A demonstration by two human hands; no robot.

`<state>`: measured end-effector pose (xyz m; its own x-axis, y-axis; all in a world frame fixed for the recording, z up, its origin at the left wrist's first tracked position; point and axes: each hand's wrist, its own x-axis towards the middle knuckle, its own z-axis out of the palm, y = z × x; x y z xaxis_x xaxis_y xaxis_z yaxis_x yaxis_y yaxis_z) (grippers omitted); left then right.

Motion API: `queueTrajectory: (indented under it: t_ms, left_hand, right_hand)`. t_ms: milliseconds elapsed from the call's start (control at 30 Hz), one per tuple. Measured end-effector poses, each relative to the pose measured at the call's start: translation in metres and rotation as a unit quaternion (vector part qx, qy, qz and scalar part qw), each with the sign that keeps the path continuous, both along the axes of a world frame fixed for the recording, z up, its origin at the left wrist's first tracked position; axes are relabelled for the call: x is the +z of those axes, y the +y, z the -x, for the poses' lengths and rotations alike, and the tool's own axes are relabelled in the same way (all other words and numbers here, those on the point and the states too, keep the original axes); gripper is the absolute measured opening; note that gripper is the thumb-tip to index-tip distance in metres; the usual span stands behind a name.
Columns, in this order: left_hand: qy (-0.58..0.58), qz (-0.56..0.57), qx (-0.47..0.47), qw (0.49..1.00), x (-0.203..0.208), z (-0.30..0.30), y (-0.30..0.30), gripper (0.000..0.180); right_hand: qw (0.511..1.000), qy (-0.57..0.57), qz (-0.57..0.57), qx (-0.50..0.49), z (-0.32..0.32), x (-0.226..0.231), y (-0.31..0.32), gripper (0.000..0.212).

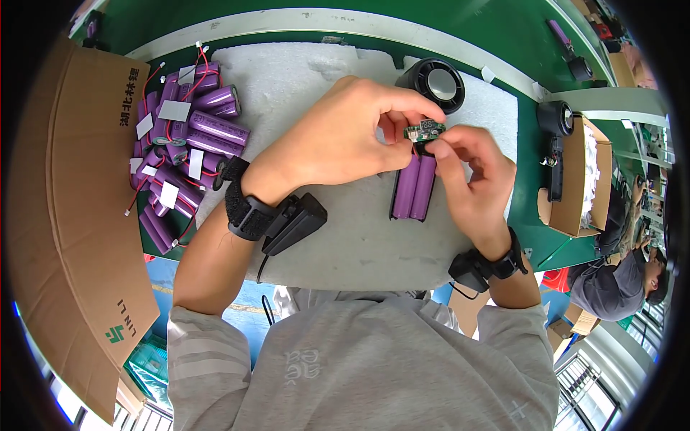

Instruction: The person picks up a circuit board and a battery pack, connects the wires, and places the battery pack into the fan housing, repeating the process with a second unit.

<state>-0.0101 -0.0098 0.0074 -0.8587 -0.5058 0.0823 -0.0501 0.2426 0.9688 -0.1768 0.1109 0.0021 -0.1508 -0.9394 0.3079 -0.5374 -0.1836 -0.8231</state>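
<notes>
Between the fingertips of both hands is a small green circuit board [424,131] with a little dark display on it. My left hand [352,129] pinches the board's left side between thumb and fingers. From the right, my right hand [474,169] closes thumb and forefinger on its other edge. Just below the board lies a pair of purple battery cells [415,187] set in a black handle casing. A black round fan head [437,80] with a grey hub sits beyond my fingers; how it joins the casing is hidden by my hands.
Left of the foam mat [345,237] is a heap of purple battery packs [190,129] with red wires and white pads. A large cardboard box [79,194] stands at far left. Rightward are another black fan unit [553,144], an open carton [586,179] and a seated person [611,284].
</notes>
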Motion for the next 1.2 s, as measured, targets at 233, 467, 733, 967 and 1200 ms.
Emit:
queueTrajectory:
  t_ms: [233,467,733,967,1200]
  left_hand:
    - [0.034,-0.011,0.03,0.999,-0.003,0.003,0.003,0.036]
    - [0.073,-0.017,0.053,0.996,-0.007,0.003,0.002,0.027]
    - [0.078,0.019,0.075,0.994,-0.011,0.002,-0.001,0.019]
    - [0.083,0.171,0.077,0.979,-0.005,0.003,0.001,0.019]
    - [0.083,0.134,0.075,0.985,-0.008,0.004,0.003,0.019]
  right_hand:
    - [0.999,-0.027,0.016,-0.014,0.001,-0.003,-0.007,0.029]
    - [0.998,-0.063,0.022,-0.015,0.004,-0.009,-0.007,0.026]
    - [0.996,-0.082,-0.032,-0.013,0.004,-0.006,-0.004,0.028]
    - [0.997,-0.072,-0.005,-0.036,0.004,-0.01,-0.007,0.026]
    - [0.998,-0.054,-0.005,-0.035,0.004,-0.009,-0.007,0.029]
